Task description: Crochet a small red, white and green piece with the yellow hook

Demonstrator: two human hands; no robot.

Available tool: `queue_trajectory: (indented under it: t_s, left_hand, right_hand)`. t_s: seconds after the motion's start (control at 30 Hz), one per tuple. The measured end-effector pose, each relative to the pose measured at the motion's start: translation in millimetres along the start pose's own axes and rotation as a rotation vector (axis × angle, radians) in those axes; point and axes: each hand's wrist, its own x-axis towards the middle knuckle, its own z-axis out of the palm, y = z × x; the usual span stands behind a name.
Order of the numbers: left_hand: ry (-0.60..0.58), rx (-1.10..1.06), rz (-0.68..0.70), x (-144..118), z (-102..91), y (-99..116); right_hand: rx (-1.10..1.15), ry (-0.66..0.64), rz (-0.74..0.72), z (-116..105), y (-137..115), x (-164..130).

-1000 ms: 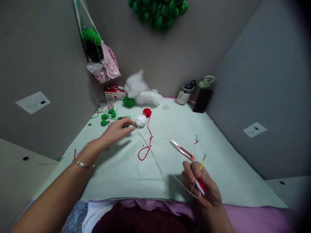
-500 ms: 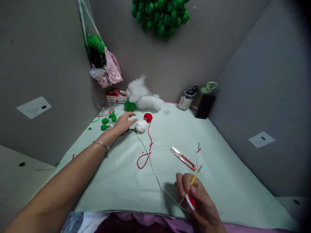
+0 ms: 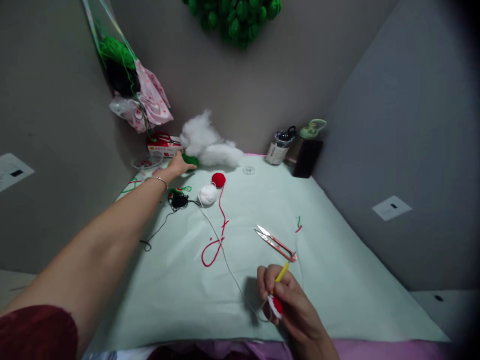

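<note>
I had the left hand stretched far out toward eleven o'clock, fingertips at the green yarn ball, which sat just beside the white stuffing. Whether the fingers had closed round the ball or only touched it, I couldn't tell. The right hand, down at five o'clock, was clamped on the yellow crochet hook and the small red-and-white crocheted piece. A white strand ran from there up to the white yarn ball near twelve, with the red yarn ball just beyond it. The snips lay at one o'clock of the right hand. I judged the step to be a reach for green yarn. A lift there would need a clean grip, clear of the stuffing.
</note>
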Motion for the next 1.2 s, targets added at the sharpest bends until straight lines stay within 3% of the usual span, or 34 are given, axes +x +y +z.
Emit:
queue_trajectory:
  t_s: [0.13,0.3,0.4,0.6,0.8,0.93,1.07,1.2]
  left_hand:
    - [0.001,-0.175,-0.068,-11.7,-0.4,5.1]
    - [-0.109,-0.509,-0.092,-52.5,-38.8,7.3]
    - [-0.239,-0.719,-0.068,-86.2,-50.5,16.6]
    - [-0.507,-0.864,-0.028,-146.3,-23.4,55.1]
    - [-0.735,-0.843,0.121,-185.0,7.6,82.6]
    - [-0.693,-0.725,0.259,-190.7,25.1,82.1]
    - [-0.511,-0.562,0.428,-195.5,38.2,75.4]
    - [-0.364,-0.444,0.586,-203.6,47.6,66.5]
  right_hand:
    - [0.001,0.032,-0.005,-0.9,0.9,-4.2]
    - [0.004,0.011,-0.017,1.5,-0.7,-6.2]
    - [-0.012,0.002,-0.010,2.9,-0.8,-5.7]
    - [-0.029,0.068,-0.046,6.6,-5.4,-7.5]
    - [-0.050,0.233,-0.110,13.2,-40.4,-1.2]
    - [-0.082,0.248,-0.079,17.1,-63.7,14.6]
    - [-0.192,0.273,-0.046,19.5,-76.7,38.7]
    - [-0.248,0.326,0.030,17.3,-72.4,67.4]
